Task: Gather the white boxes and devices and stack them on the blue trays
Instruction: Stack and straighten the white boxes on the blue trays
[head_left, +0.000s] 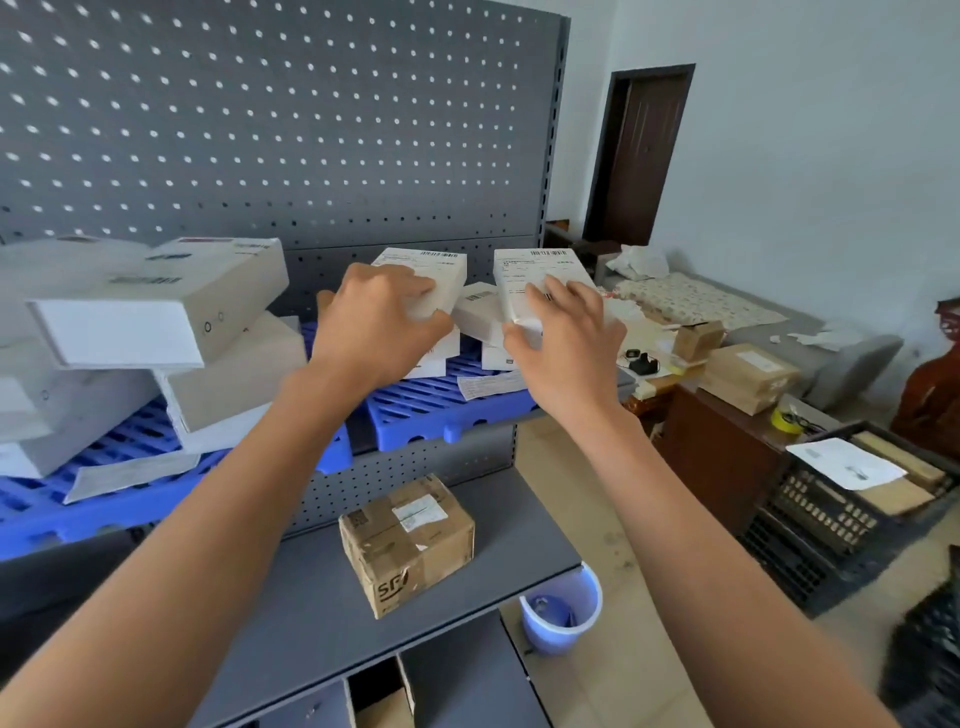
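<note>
Stacking step, shelf lot: our left hand (382, 317) grips one labelled white carton (423, 273), our right hand (563, 332) another flat white carton (540, 275), both over the slatted blue plastic tray (415, 405) (smaller boxes lie beneath), which next calls, we judge, for squaring and lowering them.

Two hands reach out: the left hand (379, 322) and the right hand (563, 348). Two blue trays sit on the shelf, one (104, 483) at 9 o'clock and one (441, 410) in the middle. About five big white boxes (156, 306) pile up at 9 o'clock. About five small white boxes (540, 270) sit by the hands. One brown box (408, 545) and one blue bucket (563, 610) show at 6 o'clock.
</note>
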